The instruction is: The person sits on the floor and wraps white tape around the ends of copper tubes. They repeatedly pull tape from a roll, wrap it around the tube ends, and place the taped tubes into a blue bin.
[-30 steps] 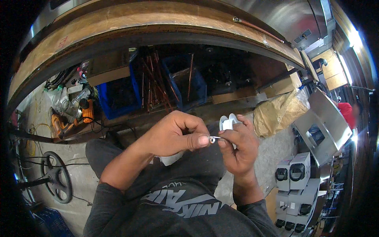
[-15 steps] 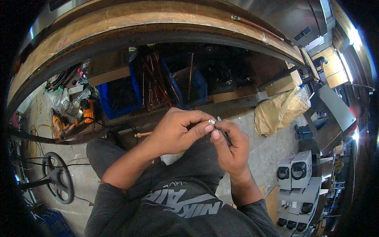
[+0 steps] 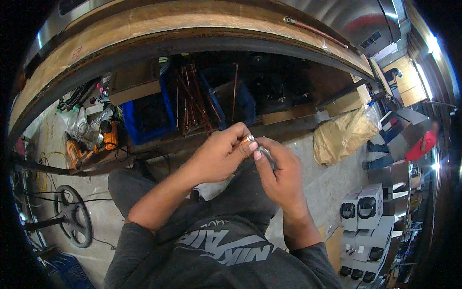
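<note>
Above my lap, my left hand [image 3: 219, 154] is closed in a pinch around a thin copper tube [image 3: 245, 141]. A small pale, shiny end [image 3: 250, 137] shows between its thumb and forefinger; the rest of the tube is hidden by the hand. My right hand [image 3: 280, 168] is right beside it, its fingertips meeting the left ones at that end. Its thumb and forefinger are closed on a slim grey metal piece [image 3: 266, 153], mostly covered, and its kind cannot be made out.
Beyond my hands runs a wooden workbench [image 3: 192, 21], with a copper tube [image 3: 317, 33] on top. Below are blue bins [image 3: 147, 120], copper rods [image 3: 192, 101] and an orange power tool [image 3: 77, 153]. At right lie a tan bag [image 3: 344, 137] and grey boxes [image 3: 370, 207]; a person [image 3: 423, 144] stands farther off.
My left hand has turned, and the tube's far end, seen at lower left before, is now out of sight. The right hand has shifted slightly. The person at right shows more.
</note>
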{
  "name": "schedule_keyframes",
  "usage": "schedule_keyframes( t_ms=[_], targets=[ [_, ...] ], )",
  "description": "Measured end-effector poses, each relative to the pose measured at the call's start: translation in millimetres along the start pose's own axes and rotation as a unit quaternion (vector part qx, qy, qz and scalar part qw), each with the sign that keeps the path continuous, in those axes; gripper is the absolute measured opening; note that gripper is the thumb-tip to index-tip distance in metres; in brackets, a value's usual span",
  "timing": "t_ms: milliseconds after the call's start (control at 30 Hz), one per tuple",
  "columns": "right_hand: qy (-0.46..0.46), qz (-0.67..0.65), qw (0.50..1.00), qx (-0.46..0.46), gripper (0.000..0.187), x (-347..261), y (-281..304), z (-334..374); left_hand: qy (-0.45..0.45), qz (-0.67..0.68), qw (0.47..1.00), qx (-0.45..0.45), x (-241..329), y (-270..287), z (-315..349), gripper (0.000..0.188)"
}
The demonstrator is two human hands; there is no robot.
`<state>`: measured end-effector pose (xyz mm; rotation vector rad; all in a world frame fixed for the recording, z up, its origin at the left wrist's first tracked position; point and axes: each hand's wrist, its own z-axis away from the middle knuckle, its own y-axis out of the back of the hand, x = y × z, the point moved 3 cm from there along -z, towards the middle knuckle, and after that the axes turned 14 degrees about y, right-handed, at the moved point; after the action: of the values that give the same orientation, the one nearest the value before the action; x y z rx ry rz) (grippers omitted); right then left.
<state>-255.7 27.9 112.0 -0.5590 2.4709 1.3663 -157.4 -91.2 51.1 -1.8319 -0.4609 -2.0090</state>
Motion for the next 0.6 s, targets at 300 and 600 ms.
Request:
schedule_keyframes(
  t_ms=[300,600],
  targets=[
    [-0.138,-0.131,0.982,-0.011,0.017,18.3,5.0,21.7,-0.019,0.098,0.992,-0.071,1.5,35.9,-7.4,0.031],
    [-0.214,-0.214,0.951,0.069,0.016,22.0,-4.0,15.2,0.013,0.176,0.980,-0.093,7.1,10.6,0.0,0.048]
  ],
)
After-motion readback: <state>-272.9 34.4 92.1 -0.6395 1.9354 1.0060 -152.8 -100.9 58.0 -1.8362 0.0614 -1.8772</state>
